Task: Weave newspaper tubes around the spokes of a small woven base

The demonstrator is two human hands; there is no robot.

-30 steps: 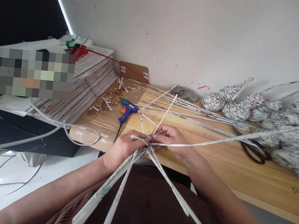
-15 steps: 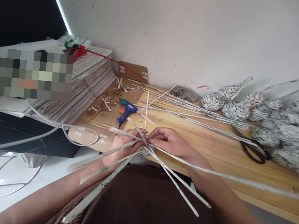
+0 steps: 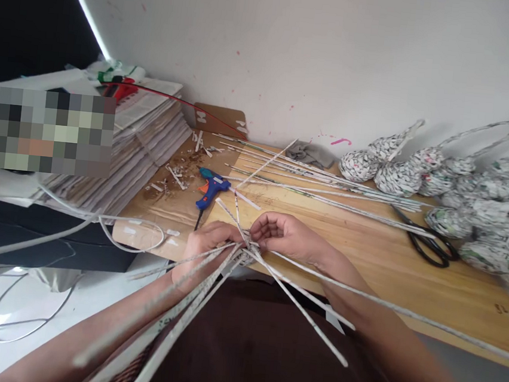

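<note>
A small woven piece of rolled paper tubes (image 3: 247, 257) is in my two hands in front of the apron. Paper spokes stick out of it on several sides, some fanning toward my body and left forearm. My left hand (image 3: 206, 247) is closed on the left side of the weave, its fingertips partly behind the spokes. With fingers curled together, my right hand (image 3: 287, 235) pinches at the upper right of the weave. From under that hand a long paper tube (image 3: 388, 300) runs off to the right. The exact pinch point is hidden.
A blue glue gun (image 3: 212, 188) lies on cardboard among paper scraps. Loose paper tubes (image 3: 326, 189) and black scissors (image 3: 433, 247) rest on the wooden table (image 3: 365, 262). Woven gourd shapes (image 3: 397, 178) crowd the right. Stacked newspapers (image 3: 157, 127) and a white cable (image 3: 112, 219) are left.
Spokes on the left have swung down toward my body, and one that stood upright beyond the hands no longer stands there. Both hands stay at the weave; the view has shifted slightly.
</note>
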